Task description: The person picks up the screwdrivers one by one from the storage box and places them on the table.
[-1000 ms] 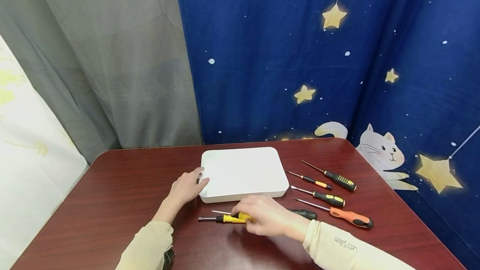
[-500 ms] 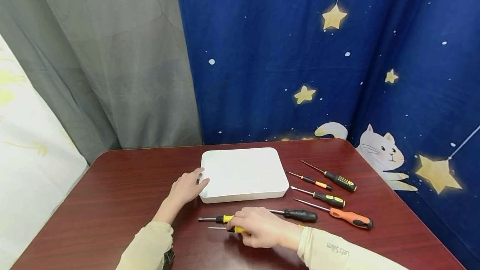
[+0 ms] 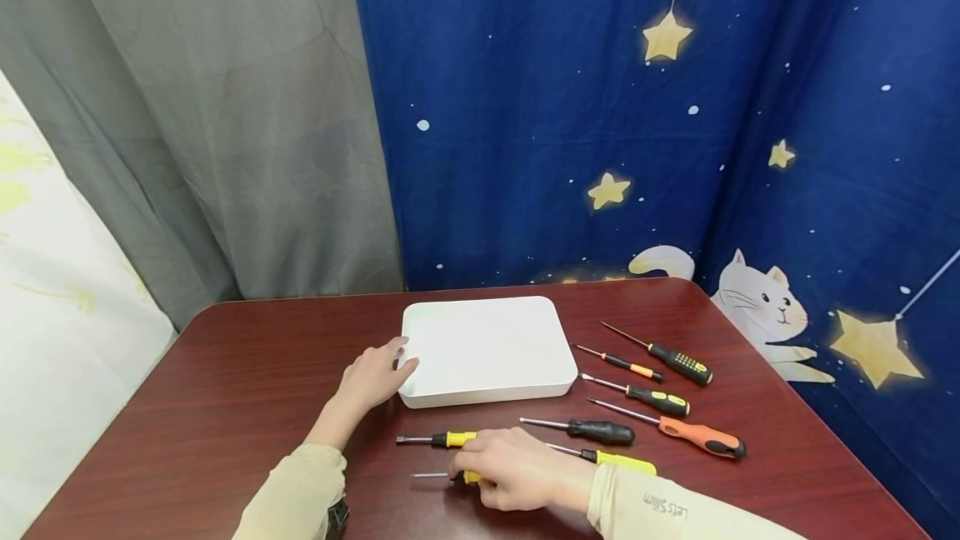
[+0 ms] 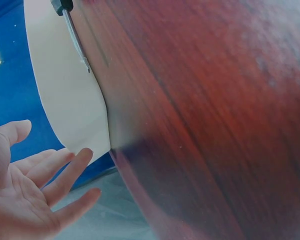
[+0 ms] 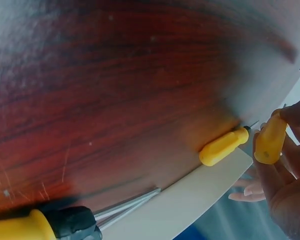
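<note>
My right hand (image 3: 517, 469) pinches the handle of a small yellow screwdriver (image 3: 471, 477), its thin shaft pointing left. In the right wrist view, that yellow handle (image 5: 271, 140) sits between thumb and fingers. Just behind lies a second yellow screwdriver (image 3: 453, 439), partly covered by the hand. A third one with a yellow handle (image 3: 626, 462) lies by the right wrist, its shaft partly hidden. My left hand (image 3: 371, 377) rests at the left edge of a flat white box (image 3: 487, 348). Its fingers look spread and relaxed in the left wrist view.
A black screwdriver (image 3: 600, 432) lies in front of the box. To the right are an orange one (image 3: 701, 435), a black-and-yellow one (image 3: 660, 399), a slim black-and-orange one (image 3: 633, 365) and a dotted-handle one (image 3: 681, 362). Curtains (image 3: 555, 107) hang behind the table (image 3: 262, 373).
My right hand has come toward the table's front edge with the small yellow screwdriver, uncovering the black screwdriver and the third yellow one. The left hand and box have stayed in place.
</note>
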### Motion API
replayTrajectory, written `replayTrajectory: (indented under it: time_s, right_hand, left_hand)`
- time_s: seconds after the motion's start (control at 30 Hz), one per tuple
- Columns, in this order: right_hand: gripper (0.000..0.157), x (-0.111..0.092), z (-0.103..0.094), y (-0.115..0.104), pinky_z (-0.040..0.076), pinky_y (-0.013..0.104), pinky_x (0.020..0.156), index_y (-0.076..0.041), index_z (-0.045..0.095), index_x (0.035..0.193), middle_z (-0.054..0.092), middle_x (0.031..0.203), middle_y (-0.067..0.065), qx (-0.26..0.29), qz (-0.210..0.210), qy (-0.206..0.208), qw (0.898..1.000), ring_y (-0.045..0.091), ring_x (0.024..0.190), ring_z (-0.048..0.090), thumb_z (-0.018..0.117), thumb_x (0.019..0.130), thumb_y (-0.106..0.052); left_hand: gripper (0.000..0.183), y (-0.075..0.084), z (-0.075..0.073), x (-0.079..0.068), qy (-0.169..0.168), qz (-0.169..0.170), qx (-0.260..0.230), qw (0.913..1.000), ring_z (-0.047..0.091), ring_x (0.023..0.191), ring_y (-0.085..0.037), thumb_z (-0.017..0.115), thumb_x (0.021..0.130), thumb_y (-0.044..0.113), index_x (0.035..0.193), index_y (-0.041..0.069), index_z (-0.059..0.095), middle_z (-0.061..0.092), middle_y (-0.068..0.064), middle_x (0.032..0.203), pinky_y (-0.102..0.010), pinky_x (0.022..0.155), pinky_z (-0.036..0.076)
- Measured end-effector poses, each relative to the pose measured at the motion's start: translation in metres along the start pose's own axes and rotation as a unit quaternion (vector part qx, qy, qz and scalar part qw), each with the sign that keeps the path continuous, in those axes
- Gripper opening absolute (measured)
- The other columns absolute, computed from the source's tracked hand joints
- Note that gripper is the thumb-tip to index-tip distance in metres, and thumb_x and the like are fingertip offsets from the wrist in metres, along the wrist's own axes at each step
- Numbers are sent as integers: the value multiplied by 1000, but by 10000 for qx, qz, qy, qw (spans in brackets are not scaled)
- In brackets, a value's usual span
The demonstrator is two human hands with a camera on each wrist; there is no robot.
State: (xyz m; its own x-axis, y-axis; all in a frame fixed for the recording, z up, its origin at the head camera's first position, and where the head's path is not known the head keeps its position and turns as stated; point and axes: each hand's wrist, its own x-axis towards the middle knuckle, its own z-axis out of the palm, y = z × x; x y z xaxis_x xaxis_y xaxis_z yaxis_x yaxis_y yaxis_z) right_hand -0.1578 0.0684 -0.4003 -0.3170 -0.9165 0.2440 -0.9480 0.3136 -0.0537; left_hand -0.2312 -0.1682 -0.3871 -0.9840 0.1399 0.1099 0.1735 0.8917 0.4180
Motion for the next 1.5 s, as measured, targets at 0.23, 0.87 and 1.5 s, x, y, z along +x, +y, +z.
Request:
replayTrajectory:
  time_s: [0.23,0.87,1.5]
  right_hand:
    - [34,1,5,-1,33,13,50,-23,59,95,44,78,-14,-199,-92,45,9997,0,67,41,64,63,-13]
    - [31,0,17,-1,41,16,60,-22,59,95,55,92,-15,-322,-234,-87,9992,0,87,50,65,66,-14]
    - [37,-2,19,-3,35,15,49,-25,57,101,54,94,-16,-531,-87,-17,9985,1,87,50,65,67,-15]
  left_hand:
    - [49,0,0,0,18,7,5,10000,56,92,-30,51,85,35,124,5,49,59,-13,107,-50,68,42]
    - [49,-1,1,1,21,6,6,10000,56,93,-30,51,85,35,125,6,49,59,-12,108,-49,68,42]
    - [49,0,1,0,11,-11,25,10000,56,93,-30,52,85,35,123,4,50,59,-13,107,-49,69,42]
